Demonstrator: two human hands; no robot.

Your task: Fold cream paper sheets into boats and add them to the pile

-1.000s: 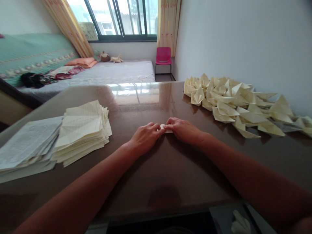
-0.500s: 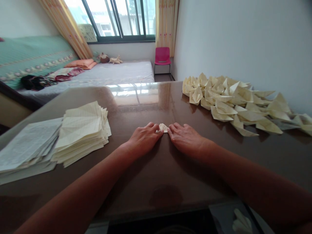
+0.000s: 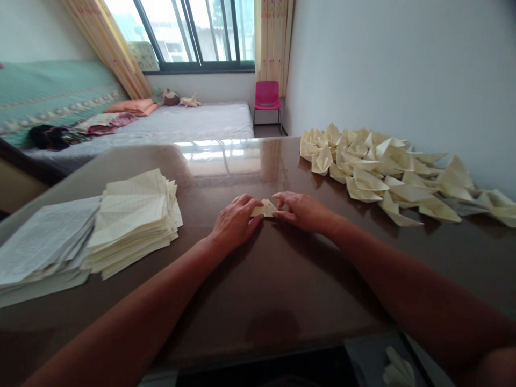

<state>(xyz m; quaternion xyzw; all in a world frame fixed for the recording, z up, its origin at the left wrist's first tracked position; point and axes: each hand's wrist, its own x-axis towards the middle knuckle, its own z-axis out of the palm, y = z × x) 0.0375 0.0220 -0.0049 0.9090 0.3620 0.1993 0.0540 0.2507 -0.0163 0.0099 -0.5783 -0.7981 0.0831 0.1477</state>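
A small piece of folded cream paper (image 3: 269, 208), with a peaked top, lies on the brown table in front of me. My left hand (image 3: 237, 217) is closed on its left side, thumb at the near edge and fingers over the far part. At the paper's right corner is my right hand (image 3: 302, 210), its thumb by the near edge. The index finger of that hand is lifted, leaving a gap between it and the thumb. The paper's left end is partly covered by my left fingers.
On the left of the glossy table (image 3: 226, 301) lie a stack of cream sheets (image 3: 133, 215) and a stack of greyish printed sheets (image 3: 48, 231). Many folded paper boats (image 3: 374, 166) are heaped at the right by the wall. Beyond are a bed (image 3: 209, 118) and a pink chair (image 3: 267, 95).
Both hands were pressed flat over the paper's ends. Now the right fingers have lifted and spread from the thumb, and more of the paper shows. The view has shifted slightly.
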